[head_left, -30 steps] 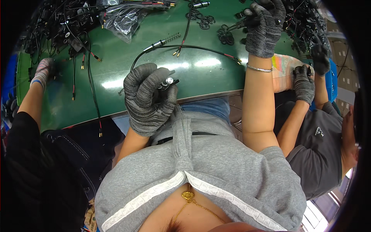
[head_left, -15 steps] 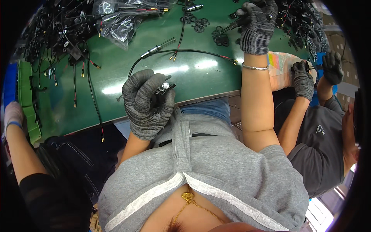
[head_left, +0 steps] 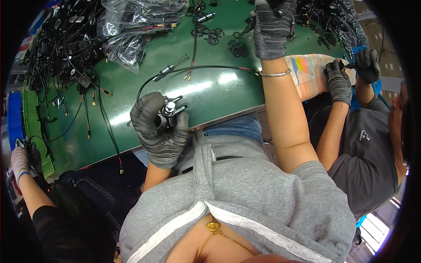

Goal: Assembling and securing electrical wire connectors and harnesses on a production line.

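Note:
My left hand (head_left: 158, 131), in a grey striped glove, is closed round a black two-pronged part (head_left: 176, 104) with a shiny silver round post (head_left: 169, 108). The prongs point right, and the glove hides the rest of the part. A black cable (head_left: 206, 66) arcs over the table from beside this hand, its red and gold ends close to my right wrist. Farther off, my right hand (head_left: 275, 33), gloved too, grips a dark tool with a pointed tip (head_left: 247, 29); its kind is unclear. Black C-shaped clips (head_left: 237, 48) lie by the tip. The upper edge cuts off some fingers.
A silver rod with a spring (head_left: 172, 69) lies on the green table (head_left: 219, 98). Tangled black cables (head_left: 66, 48) and clear plastic bags (head_left: 131, 30) are at the far left. One co-worker's gloved hand (head_left: 338, 83) works at right, another's (head_left: 21, 160) at left.
The view has shifted a little. The part in my left hand has turned, showing its prongs and post more fully. My right hand stays at the far side. A left co-worker's hand now meets a cable.

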The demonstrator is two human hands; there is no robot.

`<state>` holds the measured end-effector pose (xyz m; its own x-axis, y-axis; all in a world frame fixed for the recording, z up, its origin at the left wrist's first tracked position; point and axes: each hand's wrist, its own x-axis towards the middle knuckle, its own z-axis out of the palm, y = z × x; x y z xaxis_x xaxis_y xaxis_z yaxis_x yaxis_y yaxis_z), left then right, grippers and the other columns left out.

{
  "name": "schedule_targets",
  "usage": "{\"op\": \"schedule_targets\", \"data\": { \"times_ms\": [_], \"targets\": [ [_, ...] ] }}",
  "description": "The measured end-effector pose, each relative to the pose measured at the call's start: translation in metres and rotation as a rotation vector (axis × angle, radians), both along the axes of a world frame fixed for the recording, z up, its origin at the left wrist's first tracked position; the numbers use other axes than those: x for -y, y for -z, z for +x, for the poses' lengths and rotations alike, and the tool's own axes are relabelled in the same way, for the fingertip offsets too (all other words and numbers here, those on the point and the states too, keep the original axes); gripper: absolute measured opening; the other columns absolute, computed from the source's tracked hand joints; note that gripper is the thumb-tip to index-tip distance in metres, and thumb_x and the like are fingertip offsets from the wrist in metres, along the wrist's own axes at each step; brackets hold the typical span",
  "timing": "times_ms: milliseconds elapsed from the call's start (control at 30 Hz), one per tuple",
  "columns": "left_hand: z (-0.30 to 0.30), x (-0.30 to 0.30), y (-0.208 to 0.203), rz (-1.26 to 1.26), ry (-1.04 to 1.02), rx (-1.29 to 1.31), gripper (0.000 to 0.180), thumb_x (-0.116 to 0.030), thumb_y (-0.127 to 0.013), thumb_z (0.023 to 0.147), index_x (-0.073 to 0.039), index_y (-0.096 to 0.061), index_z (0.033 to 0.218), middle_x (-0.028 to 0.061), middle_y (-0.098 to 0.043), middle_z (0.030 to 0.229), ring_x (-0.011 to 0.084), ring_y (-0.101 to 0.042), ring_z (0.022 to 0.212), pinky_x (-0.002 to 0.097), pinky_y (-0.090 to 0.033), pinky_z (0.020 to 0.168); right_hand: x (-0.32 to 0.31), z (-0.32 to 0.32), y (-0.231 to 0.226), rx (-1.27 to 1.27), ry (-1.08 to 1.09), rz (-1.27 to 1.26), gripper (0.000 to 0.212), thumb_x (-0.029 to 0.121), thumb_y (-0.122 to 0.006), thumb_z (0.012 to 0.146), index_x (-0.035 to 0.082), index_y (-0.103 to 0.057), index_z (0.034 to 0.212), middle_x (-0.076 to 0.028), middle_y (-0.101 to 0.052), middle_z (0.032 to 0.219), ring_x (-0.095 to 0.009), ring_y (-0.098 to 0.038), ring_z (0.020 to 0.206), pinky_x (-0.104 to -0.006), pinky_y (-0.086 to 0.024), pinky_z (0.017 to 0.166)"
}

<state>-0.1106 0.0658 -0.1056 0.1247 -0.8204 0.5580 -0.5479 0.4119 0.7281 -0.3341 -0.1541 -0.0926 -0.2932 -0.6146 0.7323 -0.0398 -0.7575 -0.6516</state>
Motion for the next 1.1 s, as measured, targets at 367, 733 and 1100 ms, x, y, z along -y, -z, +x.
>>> {"op": "schedule_targets", "data": {
  "times_ms": [367,733,1100],
  "targets": [
    [-0.016,0.013,0.003,0.153,0.264,-0.483,0.08,-0.004,-0.079,0.073,-0.018,-0.035,0.139,0.007,-0.049,0.123,0.0202,-0.053,0.112,0.0352,-0.049,0.095,-0.032,0.012,-0.05,0.081,-0.073,0.307,0.035,0.0,-0.057,0.088,0.007,-0.053,0.123,0.003,-0.049,0.092,-0.005,-0.046,0.073,-0.0189,-0.042,0.059],
    [-0.035,0.019,0.0,0.147,0.299,-0.36,0.076,0.001,-0.074,0.07,-0.012,-0.037,0.135,0.0074,-0.049,0.119,0.0184,-0.053,0.108,0.0347,-0.046,0.097,-0.087,0.041,-0.086,0.281,-1.067,0.04,0.043,0.003,-0.05,0.094,0.004,-0.042,0.136,-0.009,-0.054,0.104,-0.01,-0.049,0.072,-0.0237,-0.049,0.057],
    [-0.032,0.018,-0.003,0.183,0.299,-0.393,0.078,0.002,-0.075,0.07,-0.012,-0.037,0.136,0.0091,-0.05,0.123,0.0189,-0.053,0.112,0.0353,-0.046,0.098,-0.1,0.056,-0.084,0.556,-1.022,0.131,0.045,0.004,-0.049,0.095,0.004,-0.037,0.139,-0.01,-0.05,0.105,-0.01,-0.049,0.074,-0.0244,-0.051,0.06]
  ]
}}
